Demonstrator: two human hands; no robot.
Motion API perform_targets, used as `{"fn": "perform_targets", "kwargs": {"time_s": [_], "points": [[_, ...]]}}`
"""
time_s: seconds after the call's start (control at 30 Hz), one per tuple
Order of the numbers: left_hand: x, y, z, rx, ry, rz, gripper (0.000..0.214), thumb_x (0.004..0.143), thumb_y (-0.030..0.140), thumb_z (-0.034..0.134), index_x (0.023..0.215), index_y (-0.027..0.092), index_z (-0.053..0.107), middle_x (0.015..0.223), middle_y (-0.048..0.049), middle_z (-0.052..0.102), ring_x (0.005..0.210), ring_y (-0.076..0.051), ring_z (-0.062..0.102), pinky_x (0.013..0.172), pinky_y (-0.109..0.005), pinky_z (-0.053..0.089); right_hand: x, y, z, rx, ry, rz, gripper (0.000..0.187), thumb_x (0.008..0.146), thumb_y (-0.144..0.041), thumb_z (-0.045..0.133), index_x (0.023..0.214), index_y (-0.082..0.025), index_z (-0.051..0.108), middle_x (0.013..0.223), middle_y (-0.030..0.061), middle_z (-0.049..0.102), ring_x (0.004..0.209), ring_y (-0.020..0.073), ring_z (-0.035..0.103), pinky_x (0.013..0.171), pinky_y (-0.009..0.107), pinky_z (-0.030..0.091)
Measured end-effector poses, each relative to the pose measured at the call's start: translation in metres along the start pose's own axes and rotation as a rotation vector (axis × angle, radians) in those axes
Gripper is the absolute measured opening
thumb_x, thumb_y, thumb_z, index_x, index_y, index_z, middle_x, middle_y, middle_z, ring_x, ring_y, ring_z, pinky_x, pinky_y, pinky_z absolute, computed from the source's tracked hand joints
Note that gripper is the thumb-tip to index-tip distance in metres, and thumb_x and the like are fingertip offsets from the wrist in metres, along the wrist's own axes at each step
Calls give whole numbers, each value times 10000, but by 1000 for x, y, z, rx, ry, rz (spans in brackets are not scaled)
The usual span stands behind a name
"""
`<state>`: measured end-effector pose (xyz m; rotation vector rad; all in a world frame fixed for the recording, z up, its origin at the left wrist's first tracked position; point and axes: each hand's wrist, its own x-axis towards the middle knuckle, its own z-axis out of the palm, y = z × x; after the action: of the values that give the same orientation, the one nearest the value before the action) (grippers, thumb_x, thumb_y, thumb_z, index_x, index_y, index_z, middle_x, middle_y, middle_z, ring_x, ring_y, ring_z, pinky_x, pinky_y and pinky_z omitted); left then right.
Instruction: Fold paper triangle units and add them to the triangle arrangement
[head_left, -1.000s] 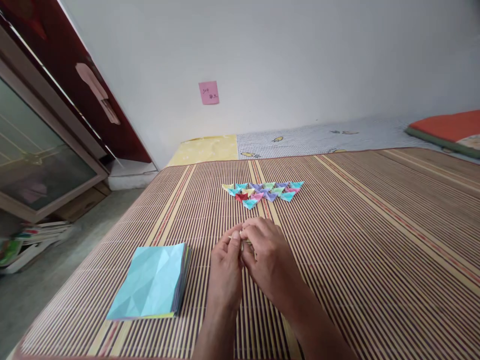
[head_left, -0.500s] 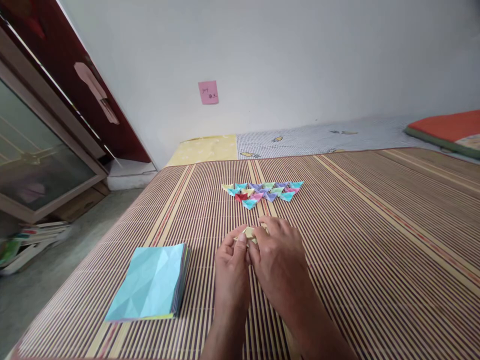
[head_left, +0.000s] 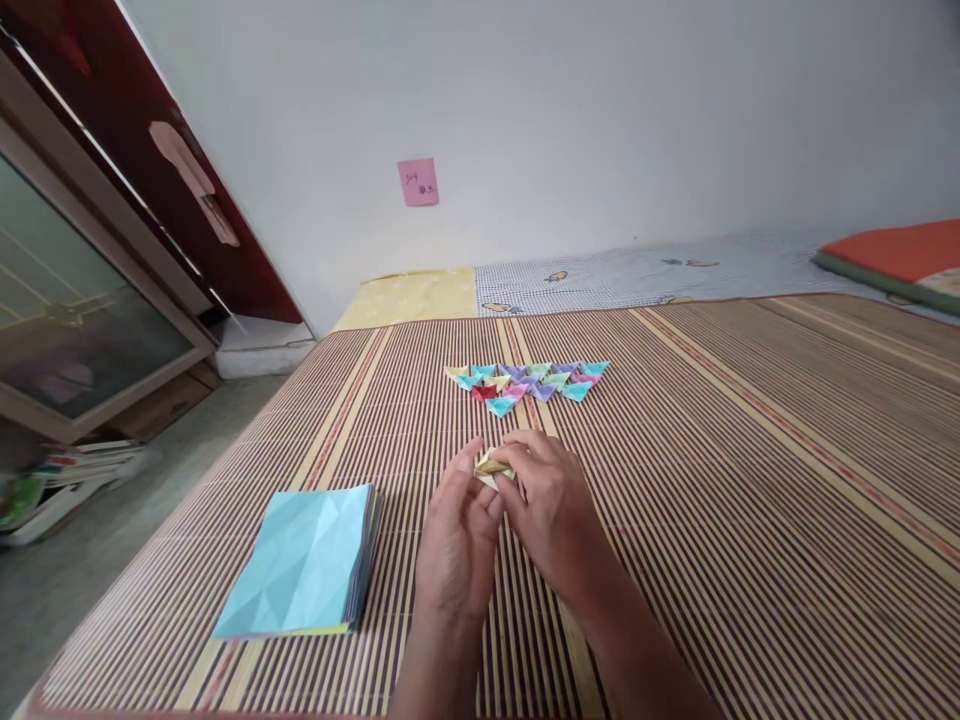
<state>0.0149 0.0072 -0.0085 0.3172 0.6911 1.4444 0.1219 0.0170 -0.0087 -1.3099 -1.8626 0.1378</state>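
A small pale yellow folded paper boat (head_left: 495,468) is between my two hands above the mat. My right hand (head_left: 551,490) pinches its right side, the fingers behind and the thumb in front. My left hand (head_left: 456,540) is at its left end, with the thumb and forefinger against the tip and the other fingers curled below it. Part of the paper is hidden by my fingers. Beyond my hands lie several small folded paper boats (head_left: 542,392) in blue, yellow, purple, green, pink and red, set in close rows.
A stack of square paper (head_left: 300,560) with a creased light blue sheet on top lies on the striped mat (head_left: 750,480), left of my hands. Patterned cloth (head_left: 600,285) runs along the wall. An orange cushion (head_left: 900,250) is at the far right. A pink note (head_left: 418,182) sticks to the wall.
The yellow paper has turned in my hands and shows its folded opening. My left thumb has drawn back to its left tip, and the left palm has turned upward.
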Motion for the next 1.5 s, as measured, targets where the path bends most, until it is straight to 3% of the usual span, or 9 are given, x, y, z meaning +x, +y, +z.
{"fn": "perform_targets", "kwargs": {"time_s": [0.2, 0.33, 0.57, 0.77, 1.0, 1.13, 1.27, 1.4, 1.5], "points": [[5, 0, -3, 9, 67, -21, 256, 976, 283, 605, 1114, 87, 695, 893, -106, 733, 798, -164, 716, 778, -276, 575, -1, -3, 2, -82, -20, -22, 164, 888, -39, 625, 916, -193, 674, 1075, 108, 693, 1024, 297, 634, 828, 421, 476], [5, -3, -5, 19, 42, -24, 219, 976, 255, 619, 1080, 87, 713, 798, -57, 695, 726, -136, 688, 734, -244, 565, 0, 1, 4, -64, -39, -37, 167, 881, -37, 644, 907, -198, 679, 1101, 98, 692, 1036, 291, 638, 833, 415, 486], [8, -1, -4, -65, 53, -106, 226, 1009, 230, 539, 994, 89, 715, 889, -108, 734, 762, -148, 708, 720, -244, 574, -1, 6, 4, 5, -25, -75, 278, 829, 10, 655, 976, -223, 694, 1148, 85, 678, 1093, 299, 618, 886, 446, 485], [12, -3, -7, -66, 20, -109, 164, 957, 174, 587, 982, 83, 722, 823, -89, 739, 684, -154, 700, 734, -287, 590, 0, 0, 2, -65, -13, -114, 189, 848, 7, 636, 809, -175, 669, 1085, 109, 696, 1023, 302, 639, 855, 451, 491], [7, -13, 0, -80, 76, -84, 285, 1009, 118, 467, 1001, 81, 749, 997, -143, 777, 945, -169, 746, 886, -252, 574, 0, -1, 3, -57, -56, -88, 194, 850, -14, 679, 933, -186, 711, 1080, 92, 704, 1034, 292, 630, 857, 432, 481], [6, -13, 1, -120, 113, -122, 271, 1012, 119, 480, 1090, 100, 740, 1007, -122, 774, 910, -147, 743, 856, -211, 570, 1, 1, 5, -27, -76, -86, 212, 855, 3, 652, 924, -189, 707, 1075, 87, 701, 1031, 286, 625, 850, 431, 473], [8, -7, 3, -158, 148, -165, 343, 1058, 139, 381, 1150, 76, 706, 886, -101, 753, 773, -128, 736, 767, -191, 585, 3, 3, 2, 86, -112, -95, 246, 826, 15, 678, 935, -203, 711, 1088, 70, 691, 1041, 277, 624, 889, 452, 478], [11, 0, 4, -182, 156, -170, 369, 1071, 155, 345, 1219, 27, 658, 977, -150, 754, 785, -153, 747, 749, -226, 613, 6, 6, -10, 325, -140, -88, 273, 858, -24, 687, 1023, -235, 735, 1124, 52, 679, 1081, 244, 640, 954, 433, 500], [13, 2, 3, -170, 176, -147, 343, 1061, 139, 372, 1267, 41, 628, 1058, -173, 755, 847, -190, 764, 758, -280, 641, 7, 11, -19, 380, -68, -52, 230, 920, -60, 619, 1013, -233, 737, 1054, 40, 679, 1013, 216, 660, 902, 385, 524]]}}
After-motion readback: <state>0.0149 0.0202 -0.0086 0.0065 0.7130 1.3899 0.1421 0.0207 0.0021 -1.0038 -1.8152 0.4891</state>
